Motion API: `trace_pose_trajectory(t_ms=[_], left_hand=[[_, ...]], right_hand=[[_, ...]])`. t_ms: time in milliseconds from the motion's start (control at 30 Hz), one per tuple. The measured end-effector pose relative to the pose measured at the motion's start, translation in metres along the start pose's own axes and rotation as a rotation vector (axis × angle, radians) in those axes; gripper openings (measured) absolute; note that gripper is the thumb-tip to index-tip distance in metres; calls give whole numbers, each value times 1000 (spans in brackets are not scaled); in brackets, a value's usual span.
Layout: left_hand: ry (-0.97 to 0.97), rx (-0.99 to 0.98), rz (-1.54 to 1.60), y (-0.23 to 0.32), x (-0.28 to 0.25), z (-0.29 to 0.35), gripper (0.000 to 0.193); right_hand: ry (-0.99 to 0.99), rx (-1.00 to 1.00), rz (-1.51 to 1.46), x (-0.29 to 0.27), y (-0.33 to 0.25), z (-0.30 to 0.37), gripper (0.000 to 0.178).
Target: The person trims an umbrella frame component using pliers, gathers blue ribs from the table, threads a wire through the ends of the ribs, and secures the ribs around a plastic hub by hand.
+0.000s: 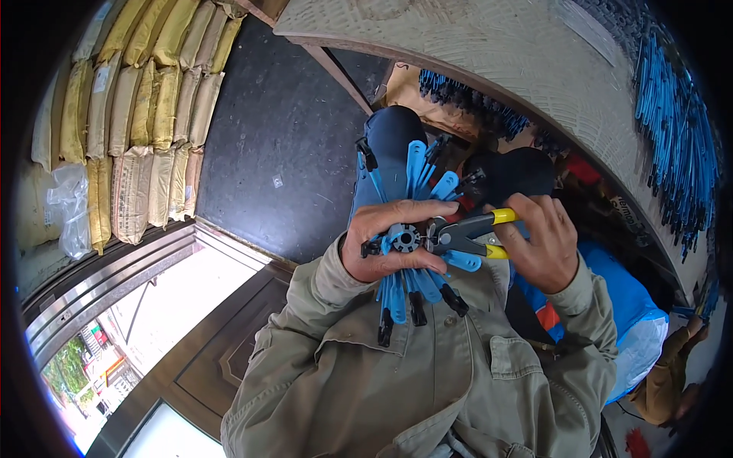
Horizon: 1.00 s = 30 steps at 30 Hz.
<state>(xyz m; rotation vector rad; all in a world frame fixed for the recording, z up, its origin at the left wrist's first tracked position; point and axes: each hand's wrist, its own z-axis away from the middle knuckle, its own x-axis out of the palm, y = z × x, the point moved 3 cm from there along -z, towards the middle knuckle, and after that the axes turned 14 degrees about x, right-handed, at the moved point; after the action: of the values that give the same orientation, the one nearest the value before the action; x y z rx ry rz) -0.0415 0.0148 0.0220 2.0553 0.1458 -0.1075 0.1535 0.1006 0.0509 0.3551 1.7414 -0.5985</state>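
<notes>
Item: radiating bundle of flat blue plastic strips with black ends [414, 162] around a round black slotted hub [405, 237]; held before the khaki jacket [412, 382]. Probably light, springy, smooth; best taken at the hub.
Left hand [363, 248]: thumb and finger parted, straddling the hub.
Right hand [545, 246]: fingers wrapped around yellow-and-black-handled pliers [469, 227], nose at the hub, handles spread.
</notes>
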Motion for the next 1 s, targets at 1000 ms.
trace_pose_trajectory(t_ms=[1000], left_hand=[[-135,-92,225,-5,-1,4,58]], right_hand=[[-202,21,-220,-19,-5,12,40]])
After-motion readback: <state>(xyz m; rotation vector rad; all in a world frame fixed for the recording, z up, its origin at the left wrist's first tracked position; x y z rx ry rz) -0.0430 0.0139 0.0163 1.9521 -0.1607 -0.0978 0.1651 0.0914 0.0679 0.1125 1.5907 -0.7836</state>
